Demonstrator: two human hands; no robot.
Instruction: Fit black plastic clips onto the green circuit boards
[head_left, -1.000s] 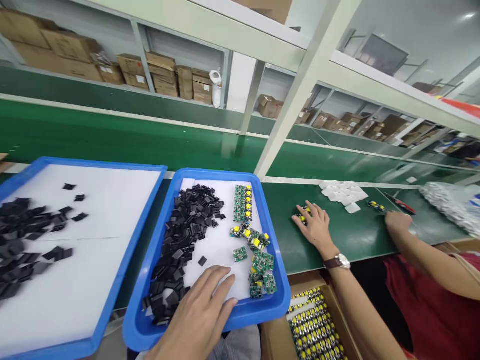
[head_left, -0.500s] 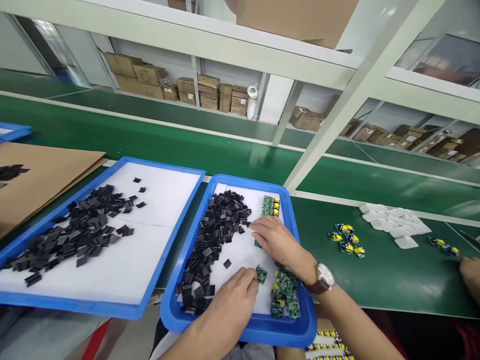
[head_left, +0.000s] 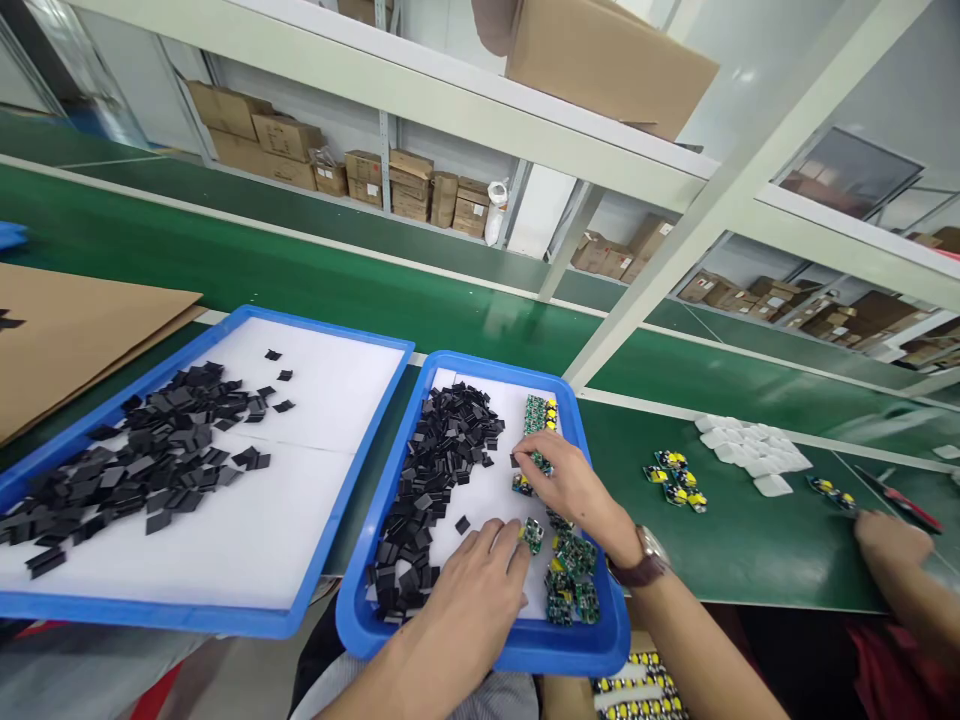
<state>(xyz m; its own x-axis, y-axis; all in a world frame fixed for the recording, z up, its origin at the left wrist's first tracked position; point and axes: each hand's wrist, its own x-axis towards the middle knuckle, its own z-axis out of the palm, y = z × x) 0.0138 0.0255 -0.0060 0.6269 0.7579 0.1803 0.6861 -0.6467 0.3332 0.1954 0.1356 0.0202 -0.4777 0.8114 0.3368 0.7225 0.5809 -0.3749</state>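
My left hand (head_left: 480, 580) is over the near part of a blue tray (head_left: 480, 655), its fingertips closed at the edge of a small green circuit board (head_left: 533, 535). My right hand (head_left: 564, 482), with a watch on its wrist, pinches a small black square piece (head_left: 515, 460). Under its fingers shows another circuit board (head_left: 541, 463); whether it is held or lying there I cannot tell. A heap of black pieces (head_left: 450, 430) fills the tray's left side. Loose boards with yellow parts (head_left: 574, 560) lie at near right, and a row of boards (head_left: 535, 412) at far right.
Left stands a larger blue-rimmed tray (head_left: 300, 540) with more black pieces (head_left: 172, 430), beside cardboard sheets (head_left: 90, 330). Right on the green table are boards (head_left: 675, 480), white pieces (head_left: 750, 450) and another person's hand (head_left: 892, 540). A pale post (head_left: 637, 290) rises behind my tray.
My right hand has drawn back slightly from the black heap, and a black piece now shows at its fingertips. My left hand's fingers have loosened and spread somewhat beside the board. The view has shifted.
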